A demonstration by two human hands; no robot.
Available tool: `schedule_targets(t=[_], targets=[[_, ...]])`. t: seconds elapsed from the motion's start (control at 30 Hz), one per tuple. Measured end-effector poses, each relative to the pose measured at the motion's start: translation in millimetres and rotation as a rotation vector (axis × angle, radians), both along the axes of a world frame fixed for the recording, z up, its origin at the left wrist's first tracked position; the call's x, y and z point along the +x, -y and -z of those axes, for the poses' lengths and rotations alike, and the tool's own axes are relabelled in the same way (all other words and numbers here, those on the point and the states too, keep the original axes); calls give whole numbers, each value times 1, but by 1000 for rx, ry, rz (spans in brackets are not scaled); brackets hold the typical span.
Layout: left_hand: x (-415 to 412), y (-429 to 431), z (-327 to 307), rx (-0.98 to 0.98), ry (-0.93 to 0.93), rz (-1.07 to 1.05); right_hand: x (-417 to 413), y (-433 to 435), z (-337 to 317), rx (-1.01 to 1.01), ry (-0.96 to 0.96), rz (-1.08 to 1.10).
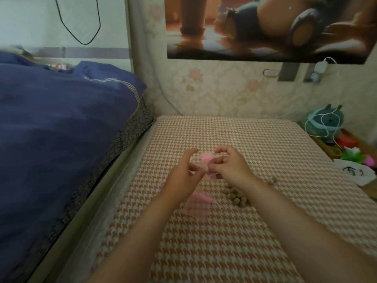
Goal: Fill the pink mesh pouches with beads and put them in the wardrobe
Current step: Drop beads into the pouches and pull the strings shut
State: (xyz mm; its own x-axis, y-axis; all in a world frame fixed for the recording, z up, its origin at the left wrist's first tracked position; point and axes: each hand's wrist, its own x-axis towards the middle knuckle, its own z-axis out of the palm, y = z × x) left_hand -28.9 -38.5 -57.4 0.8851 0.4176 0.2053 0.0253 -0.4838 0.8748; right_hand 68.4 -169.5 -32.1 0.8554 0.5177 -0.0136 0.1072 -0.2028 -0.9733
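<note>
**Both hands on one pouch**

The left hand (pixel 183 172) and right hand (pixel 230 165) meet over the houndstooth cover (pixel 204 242). Each seems to pinch the pink mesh pouch (pixel 201 160) between them, though blur hides the fingertips. Beads (pixel 238 198) lie at five o'clock from the pouch, and spare pouches (pixel 201 198) lie at six o'clock.

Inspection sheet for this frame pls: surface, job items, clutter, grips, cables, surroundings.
Surface: houndstooth cloth, lying flat.
Job's things: pink mesh pouch in hand; spare pouches flat under the left forearm; brown beads loose by the right wrist.
Clutter: white bag, teal plush toy at right edge.
Grips: left hand and right hand both pinch the pouch.
Cables: black cable looped on wall; white cable draped over the plush toy.
Surroundings: blue duvet at left, poster on wall; wardrobe not seen.
</note>
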Motion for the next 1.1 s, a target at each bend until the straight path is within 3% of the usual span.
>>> schedule_targets(t=[0.33, 0.43, 0.53, 0.63, 0.7, 0.77, 0.9, 1.1], targets=[[-41, 55, -11, 297, -63, -54, -58, 70, -10, -81, 78, -113], [-43, 60, -15, 302, -97, -32, -58, 82, -11, -94, 40, -135], [-41, 63, -23, 308, -188, 26, -50, 91, -4, -167, 124, -151], [-37, 61, -31, 448, -260, -113, -41, 96, 4, -242, 187, -137], [-33, 61, -34, 518, -221, -226, -36, 98, 8, -323, 255, -148], [-27, 64, -36, 549, -173, -208, -32, 99, 11, -350, 276, -169], [-17, 71, -28, 334, -278, 2, -29, 101, 12, -398, 351, -197], [-13, 65, -19, 148, -262, 60, -30, 99, 17, -307, 340, -105]])
